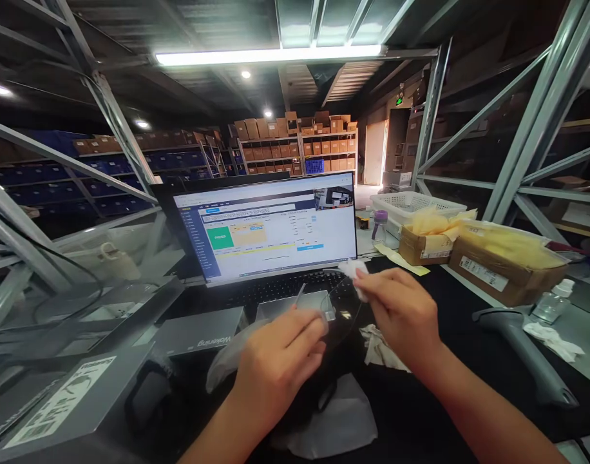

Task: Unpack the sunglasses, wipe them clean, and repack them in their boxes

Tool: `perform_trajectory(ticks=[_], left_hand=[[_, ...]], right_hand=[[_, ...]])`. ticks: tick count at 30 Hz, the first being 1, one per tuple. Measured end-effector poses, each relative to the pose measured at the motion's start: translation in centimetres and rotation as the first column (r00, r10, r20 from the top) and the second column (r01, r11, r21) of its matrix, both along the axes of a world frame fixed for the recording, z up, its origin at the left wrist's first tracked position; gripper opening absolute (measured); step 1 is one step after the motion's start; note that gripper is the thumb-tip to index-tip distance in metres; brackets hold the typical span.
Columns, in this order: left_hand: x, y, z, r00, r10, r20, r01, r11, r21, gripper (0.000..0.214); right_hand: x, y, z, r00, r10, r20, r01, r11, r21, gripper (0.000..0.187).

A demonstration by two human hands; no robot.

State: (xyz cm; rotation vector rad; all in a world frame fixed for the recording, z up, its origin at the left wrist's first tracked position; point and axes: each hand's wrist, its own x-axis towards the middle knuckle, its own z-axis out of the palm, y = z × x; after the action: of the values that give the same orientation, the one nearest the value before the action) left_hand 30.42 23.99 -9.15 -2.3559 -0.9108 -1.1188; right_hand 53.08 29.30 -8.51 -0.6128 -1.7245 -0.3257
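Observation:
My left hand point(280, 370) holds a pair of clear-lens glasses point(324, 304) by the frame, just above the laptop's touchpad; one thin temple sticks up. My right hand point(404, 316) pinches a small white wipe point(353, 270) beside the right lens, touching or nearly touching it. Both hands hover over a black mat in front of the open laptop point(270, 225). A crumpled used wipe point(379, 348) lies under my right hand, and a clear plastic bag point(336, 419) lies below my left wrist.
A grey barcode scanner point(517, 338) lies at the right, near a small clear bottle point(553, 303). Two cardboard boxes point(493, 270) with yellow bags and a white basket point(411, 203) stand behind. A grey case point(198, 332) sits to the left. Steel shelving frames both sides.

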Motion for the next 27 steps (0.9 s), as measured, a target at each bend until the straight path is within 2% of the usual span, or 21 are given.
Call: perform_trajectory(ticks=[2, 3, 4, 5, 6, 7, 8, 9, 10, 11, 12, 13, 15, 16, 18, 20, 23, 24, 27], left_hand=[[-0.1, -0.2, 0.0, 0.998, 0.015, 0.06, -0.017, 0.999, 0.037, 0.021], [-0.1, -0.3, 0.0, 0.994, 0.025, 0.103, -0.032, 0.997, 0.065, 0.02], [-0.1, -0.3, 0.0, 0.988, 0.038, 0.147, -0.051, 0.995, 0.089, 0.02], [-0.1, -0.4, 0.0, 0.981, 0.051, 0.188, -0.072, 0.992, 0.107, 0.021], [0.0, -0.4, 0.0, 0.973, 0.063, 0.224, -0.091, 0.989, 0.12, 0.022], [0.1, -0.4, 0.0, 0.965, 0.068, 0.252, -0.103, 0.987, 0.126, 0.023], [0.1, -0.4, 0.0, 0.96, 0.068, 0.273, -0.106, 0.986, 0.128, 0.024], [0.2, -0.3, -0.1, 0.957, 0.063, 0.284, -0.103, 0.986, 0.128, 0.024], [0.3, -0.2, -0.1, 0.956, 0.053, 0.29, -0.093, 0.988, 0.127, 0.024], [0.4, -0.1, -0.2, 0.956, 0.04, 0.291, -0.078, 0.99, 0.121, 0.023], [0.6, 0.0, -0.3, 0.958, 0.027, 0.286, -0.06, 0.992, 0.11, 0.022], [0.7, 0.1, -0.4, 0.96, 0.016, 0.279, -0.044, 0.994, 0.096, 0.022], [1.0, 0.2, -0.7, 0.963, -0.003, 0.268, -0.017, 0.997, 0.069, 0.023], [1.1, 0.2, -0.8, 0.966, -0.011, 0.26, -0.001, 0.999, 0.048, 0.025], [1.2, 0.2, -1.0, 0.971, -0.038, 0.234, 0.045, 0.999, -0.024, 0.03], [1.3, 0.3, -1.1, 0.978, -0.065, 0.197, 0.086, 0.991, -0.1, 0.032], [1.2, 0.4, -1.2, 0.988, -0.072, 0.138, 0.09, 0.987, -0.133, 0.029], [1.1, 0.5, -1.2, 0.99, -0.071, 0.119, 0.086, 0.988, -0.13, 0.029], [1.2, 0.7, -1.3, 0.993, -0.075, 0.092, 0.086, 0.989, -0.121, 0.03]], right_hand=[[1.7, 1.6, 0.5, 0.99, -0.064, -0.127, 0.051, 0.994, -0.098, 0.019], [2.5, 2.2, 0.7, 0.97, -0.073, -0.232, 0.029, 0.982, -0.185, 0.013], [3.1, 2.8, 0.8, 0.932, -0.054, -0.359, -0.056, 0.956, -0.289, 0.009], [3.4, 3.2, 0.9, 0.869, -0.014, -0.494, -0.205, 0.899, -0.387, 0.01], [3.4, 3.5, 0.9, 0.789, 0.034, -0.614, -0.392, 0.796, -0.461, 0.016], [3.2, 3.6, 0.9, 0.704, 0.079, -0.706, -0.574, 0.649, -0.5, 0.021], [2.6, 3.5, 0.8, 0.626, 0.116, -0.771, -0.715, 0.478, -0.51, 0.026], [1.7, 3.2, 0.7, 0.563, 0.142, -0.814, -0.806, 0.314, -0.502, 0.03], [0.7, 2.8, 0.4, 0.507, 0.158, -0.847, -0.859, 0.176, -0.481, 0.032], [-0.3, 2.3, 0.2, 0.454, 0.165, -0.875, -0.891, 0.071, -0.449, 0.034], [-1.3, 1.8, -0.1, 0.399, 0.167, -0.902, -0.914, -0.003, -0.405, 0.036], [-2.2, 1.3, -0.4, 0.343, 0.164, -0.925, -0.934, -0.05, -0.355, 0.04], [-3.3, 0.6, -1.0, 0.266, 0.162, -0.95, -0.951, -0.12, -0.286, 0.049], [-3.5, 0.4, -1.1, 0.254, 0.172, -0.952, -0.947, -0.158, -0.282, 0.049], [-3.5, 0.2, -1.3, 0.28, 0.222, -0.934, -0.922, -0.208, -0.326, 0.044], [-3.3, 0.1, -1.3, 0.335, 0.266, -0.904, -0.902, -0.185, -0.389, 0.038], [-3.2, -0.1, -1.3, 0.402, 0.237, -0.884, -0.902, -0.063, -0.427, 0.034], [-3.3, -0.1, -1.3, 0.407, 0.215, -0.888, -0.905, -0.039, -0.424, 0.033], [-3.5, 0.0, -1.3, 0.4, 0.192, -0.896, -0.91, -0.035, -0.414, 0.03]])
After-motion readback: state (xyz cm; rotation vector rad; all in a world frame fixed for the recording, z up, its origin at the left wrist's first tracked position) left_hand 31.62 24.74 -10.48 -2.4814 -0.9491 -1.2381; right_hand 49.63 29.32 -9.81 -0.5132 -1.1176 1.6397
